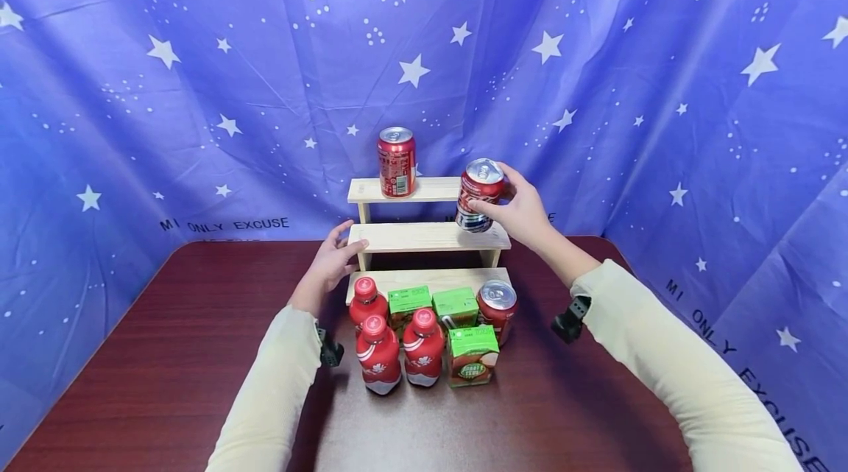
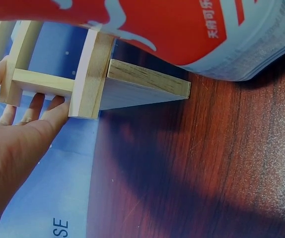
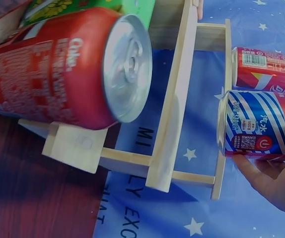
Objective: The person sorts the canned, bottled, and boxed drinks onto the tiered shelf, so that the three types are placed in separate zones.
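Note:
My right hand [image 1: 523, 208] grips a red soda can [image 1: 478, 191] with blue and white stripes round its lower part, thumb in front and fingers behind. The can is upright, slightly tilted, and overlaps the right ends of the top and middle boards in the head view. At the left end of the three-tier wooden shelf [image 1: 424, 236], my left hand [image 1: 329, 262] holds the middle board, its thumb at the front edge. In the left wrist view, its fingertips [image 2: 55, 106] reach the side strut. Another red can [image 1: 397, 163] stands on the top board's left.
Before the lowest board [image 1: 424, 279] stand several red bottles [image 1: 378, 354], green-topped drink cartons [image 1: 473, 356] and a red Coke can [image 1: 497, 310]. A blue star-patterned curtain [image 1: 298, 89] hangs behind and beside the dark red table [image 1: 199, 354].

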A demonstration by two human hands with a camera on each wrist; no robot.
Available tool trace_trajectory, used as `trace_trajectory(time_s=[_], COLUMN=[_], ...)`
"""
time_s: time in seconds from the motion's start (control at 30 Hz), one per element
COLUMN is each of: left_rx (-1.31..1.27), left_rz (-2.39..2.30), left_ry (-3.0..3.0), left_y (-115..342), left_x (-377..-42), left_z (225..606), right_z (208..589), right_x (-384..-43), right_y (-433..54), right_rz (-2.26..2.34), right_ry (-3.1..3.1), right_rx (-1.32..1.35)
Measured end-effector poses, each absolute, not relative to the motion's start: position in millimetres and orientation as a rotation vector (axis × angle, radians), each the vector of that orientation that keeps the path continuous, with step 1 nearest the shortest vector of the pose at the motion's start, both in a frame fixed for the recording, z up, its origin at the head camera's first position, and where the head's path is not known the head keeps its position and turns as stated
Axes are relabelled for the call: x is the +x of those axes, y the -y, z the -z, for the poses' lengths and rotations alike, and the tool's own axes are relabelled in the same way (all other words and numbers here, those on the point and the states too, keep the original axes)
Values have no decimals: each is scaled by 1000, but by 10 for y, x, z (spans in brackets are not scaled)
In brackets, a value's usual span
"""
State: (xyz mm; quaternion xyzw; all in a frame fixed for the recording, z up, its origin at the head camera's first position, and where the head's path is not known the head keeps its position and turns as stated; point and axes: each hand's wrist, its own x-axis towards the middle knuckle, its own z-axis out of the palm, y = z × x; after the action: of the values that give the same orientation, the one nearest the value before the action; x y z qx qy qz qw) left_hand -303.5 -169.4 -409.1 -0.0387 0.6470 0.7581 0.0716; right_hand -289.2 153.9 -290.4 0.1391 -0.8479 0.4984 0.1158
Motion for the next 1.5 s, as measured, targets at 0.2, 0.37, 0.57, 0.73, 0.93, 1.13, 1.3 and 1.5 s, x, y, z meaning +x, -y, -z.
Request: trace_trajectory(time_s=[0.2, 0.37, 0.57, 0.73, 0.93, 1.13, 1.3, 1.5], left_rx=[-121, -122, -121, -121, -125, -117, -121, -132], left_rz=[-2274, -2271, -2267, -2272, -2273, -2260, -2271, -2276], left_ry=[-1953, -1956, -1946, -1951, -1947, -1962, -1953, -1943], left_y=[1692, 1692, 1691, 1685, 1693, 1698, 1697, 1698], left_x=[-3030, -3031, -3030, -3037, -3042, -3048, -3049, -3047], left_z=[4079, 4072, 4085, 4090, 4095, 4094, 4092, 4092], right_z=[2835, 2795, 2764, 2748, 2730, 2701, 2699, 2725], right_x=[-2954, -2998, -3063, -3129, -3201, -3243, -3278, -3334], right_y=[-1436, -1369, -1283, -1209, -1123, -1054, -1012, -956], right_rz=[-1455, -1462, -1478, -1511, -1531, -1560, -1580, -1602], right_ry=[2484, 2479, 2458, 2436, 2434, 2432, 2421, 2387], right_rx=[377, 371, 350, 364, 345, 333, 355, 372])
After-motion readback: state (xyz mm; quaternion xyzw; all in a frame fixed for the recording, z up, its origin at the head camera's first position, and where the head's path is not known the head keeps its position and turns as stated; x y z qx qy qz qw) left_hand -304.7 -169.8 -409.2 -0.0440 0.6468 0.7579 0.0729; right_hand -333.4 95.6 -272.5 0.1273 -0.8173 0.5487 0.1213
